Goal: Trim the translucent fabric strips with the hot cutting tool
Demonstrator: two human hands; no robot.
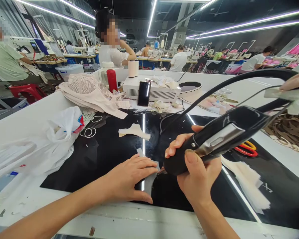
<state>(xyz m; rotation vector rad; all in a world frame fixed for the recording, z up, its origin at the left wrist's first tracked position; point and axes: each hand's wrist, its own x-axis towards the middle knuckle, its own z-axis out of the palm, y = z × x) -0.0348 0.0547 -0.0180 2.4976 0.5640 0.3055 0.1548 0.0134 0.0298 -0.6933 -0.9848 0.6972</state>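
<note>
A black handheld tool (221, 132) with a silver lever and a cable is gripped in my right hand (199, 176), its tip pointing left and down. My left hand (132, 176) lies with fingers spread on a thin grey piece (149, 182) on the glossy black sheet (109, 149). The tool's tip is beside my left fingertips, at the edge of the grey piece. Beyond my left hand sits a small cream fabric piece (134, 131). To the right of my right hand lies a stack of cream fabric pieces (249, 186).
Scissors with red and yellow handles (246, 149) lie at the right. A phone (144, 93) leans against a white box (159, 91). Plastic bag (57, 136), beige bra (89, 93) and red bottle (111, 80) stand left. Another person's hand (295, 79) is at far right.
</note>
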